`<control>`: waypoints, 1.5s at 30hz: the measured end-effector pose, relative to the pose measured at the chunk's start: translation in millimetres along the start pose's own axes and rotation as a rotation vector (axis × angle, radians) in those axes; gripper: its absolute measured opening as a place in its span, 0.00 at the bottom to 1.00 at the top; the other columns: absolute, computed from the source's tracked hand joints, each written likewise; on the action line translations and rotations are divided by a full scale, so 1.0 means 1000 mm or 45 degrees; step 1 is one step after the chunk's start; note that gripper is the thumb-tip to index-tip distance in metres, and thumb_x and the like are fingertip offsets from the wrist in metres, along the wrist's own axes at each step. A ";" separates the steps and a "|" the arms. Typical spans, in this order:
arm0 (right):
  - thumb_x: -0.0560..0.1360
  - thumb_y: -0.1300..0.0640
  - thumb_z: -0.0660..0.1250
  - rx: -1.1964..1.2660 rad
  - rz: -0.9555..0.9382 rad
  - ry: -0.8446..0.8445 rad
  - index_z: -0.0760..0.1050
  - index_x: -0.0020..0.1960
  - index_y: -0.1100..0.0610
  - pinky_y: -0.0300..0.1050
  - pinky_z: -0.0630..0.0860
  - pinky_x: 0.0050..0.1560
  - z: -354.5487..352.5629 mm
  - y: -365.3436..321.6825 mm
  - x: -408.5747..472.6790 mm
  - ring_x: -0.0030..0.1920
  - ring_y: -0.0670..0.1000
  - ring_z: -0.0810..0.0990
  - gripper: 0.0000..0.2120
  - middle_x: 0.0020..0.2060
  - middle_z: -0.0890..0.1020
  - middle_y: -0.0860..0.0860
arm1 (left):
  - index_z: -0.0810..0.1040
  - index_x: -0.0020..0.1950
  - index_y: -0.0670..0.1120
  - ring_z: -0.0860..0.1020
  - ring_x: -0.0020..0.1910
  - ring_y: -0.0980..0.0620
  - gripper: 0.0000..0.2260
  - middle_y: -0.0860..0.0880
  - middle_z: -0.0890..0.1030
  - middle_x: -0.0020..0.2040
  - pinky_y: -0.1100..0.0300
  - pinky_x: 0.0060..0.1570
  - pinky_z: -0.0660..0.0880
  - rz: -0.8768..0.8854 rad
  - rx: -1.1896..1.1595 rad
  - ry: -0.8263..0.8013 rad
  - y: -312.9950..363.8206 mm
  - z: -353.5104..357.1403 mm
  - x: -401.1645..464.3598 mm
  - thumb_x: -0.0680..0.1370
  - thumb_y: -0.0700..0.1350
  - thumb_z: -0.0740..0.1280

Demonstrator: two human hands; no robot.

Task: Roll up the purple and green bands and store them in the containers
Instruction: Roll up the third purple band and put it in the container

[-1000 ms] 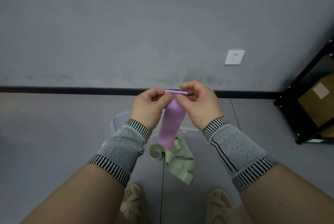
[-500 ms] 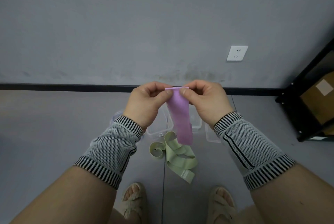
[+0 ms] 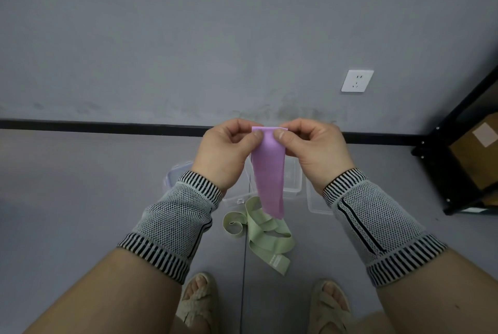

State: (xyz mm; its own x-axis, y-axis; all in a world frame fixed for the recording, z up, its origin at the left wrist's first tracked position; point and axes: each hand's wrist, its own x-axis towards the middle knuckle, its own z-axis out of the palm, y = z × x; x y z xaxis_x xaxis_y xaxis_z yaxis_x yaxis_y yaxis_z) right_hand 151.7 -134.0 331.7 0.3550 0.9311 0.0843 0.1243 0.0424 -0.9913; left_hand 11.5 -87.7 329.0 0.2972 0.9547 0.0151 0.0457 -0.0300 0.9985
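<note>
While both hands [image 3: 269,150] pinch the purple band's [image 3: 269,172] top edge, rolling begins; green band [image 3: 266,234] waits at six o'clock.

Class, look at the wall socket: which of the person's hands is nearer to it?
Right. The right hand is below and left of the wall socket; the left hand is farther left, beyond the purple band both pinch.

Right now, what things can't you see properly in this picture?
All in the head view:
- Clear containers: mostly hidden behind both hands and the purple band; contents unclear.
- Left hand and right hand: fingers behind the band's top are hidden.
- Green band: print too small.
- Shelf: cut off by the right edge.
</note>
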 end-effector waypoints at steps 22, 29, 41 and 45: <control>0.72 0.63 0.71 -0.075 -0.022 -0.044 0.81 0.41 0.53 0.45 0.80 0.49 -0.001 0.001 0.002 0.38 0.46 0.81 0.05 0.36 0.83 0.51 | 0.79 0.36 0.50 0.77 0.38 0.59 0.08 0.54 0.81 0.35 0.66 0.40 0.74 -0.052 0.001 0.080 0.003 0.000 0.000 0.75 0.40 0.69; 0.72 0.63 0.71 -0.039 -0.027 -0.013 0.80 0.37 0.54 0.56 0.80 0.50 0.000 0.001 0.003 0.38 0.51 0.80 0.07 0.35 0.83 0.55 | 0.82 0.38 0.49 0.78 0.42 0.47 0.03 0.45 0.82 0.40 0.44 0.53 0.76 -0.090 -0.062 0.001 0.003 0.003 -0.001 0.70 0.46 0.70; 0.72 0.65 0.70 -0.077 -0.054 -0.030 0.80 0.39 0.56 0.56 0.80 0.49 0.000 -0.001 0.003 0.38 0.51 0.80 0.06 0.36 0.83 0.57 | 0.80 0.41 0.43 0.78 0.32 0.53 0.05 0.47 0.81 0.34 0.62 0.33 0.76 -0.120 -0.116 -0.016 0.004 0.007 -0.002 0.76 0.38 0.67; 0.71 0.64 0.71 -0.094 -0.064 -0.040 0.80 0.38 0.52 0.55 0.80 0.49 0.001 0.000 0.002 0.38 0.50 0.80 0.08 0.35 0.83 0.55 | 0.82 0.38 0.47 0.78 0.36 0.50 0.06 0.45 0.82 0.37 0.55 0.40 0.76 -0.108 -0.078 -0.005 0.002 0.005 0.000 0.75 0.40 0.69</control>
State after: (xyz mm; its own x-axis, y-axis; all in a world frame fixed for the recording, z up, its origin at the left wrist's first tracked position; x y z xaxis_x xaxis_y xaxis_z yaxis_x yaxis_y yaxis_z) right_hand 152.0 -131.6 331.5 0.3175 0.9394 0.1293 0.2097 0.0634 -0.9757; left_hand 16.6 -89.5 330.3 0.2986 0.9518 -0.0696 0.0122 0.0691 0.9975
